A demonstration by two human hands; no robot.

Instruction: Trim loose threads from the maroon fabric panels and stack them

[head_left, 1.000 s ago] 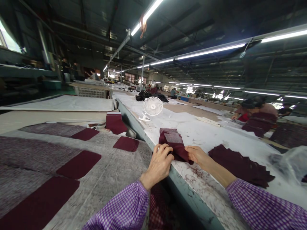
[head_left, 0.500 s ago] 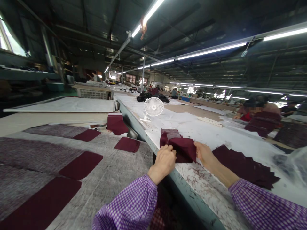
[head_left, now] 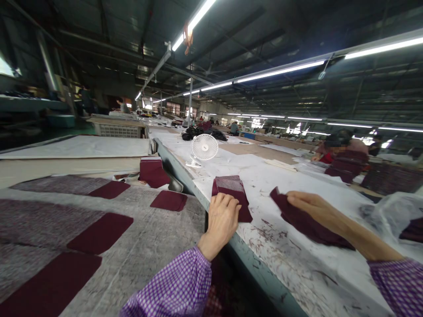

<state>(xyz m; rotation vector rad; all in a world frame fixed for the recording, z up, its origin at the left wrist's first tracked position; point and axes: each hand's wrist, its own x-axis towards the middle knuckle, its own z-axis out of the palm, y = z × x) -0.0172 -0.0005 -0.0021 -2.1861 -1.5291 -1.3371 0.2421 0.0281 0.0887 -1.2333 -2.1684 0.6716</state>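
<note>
My left hand (head_left: 222, 216) rests with curled fingers on the near end of a small stack of maroon fabric pieces (head_left: 231, 191) at the edge of the white table (head_left: 264, 176). My right hand (head_left: 310, 205) grips one maroon fabric piece (head_left: 276, 197) and holds it over a spread pile of maroon pieces (head_left: 310, 226) to the right. Both arms wear purple checked sleeves.
A small white fan (head_left: 203, 149) stands farther along the table. On the grey surface (head_left: 148, 237) to the left lie several maroon pieces (head_left: 101, 226) and a folded stack (head_left: 150, 171). A person (head_left: 333, 149) works at the far right beside dark stacks. A clear plastic bag (head_left: 393, 213) lies at right.
My right hand has carried one maroon piece from the stack rightward to above the spread pile. My left hand has stayed at the stack and now presses on it.
</note>
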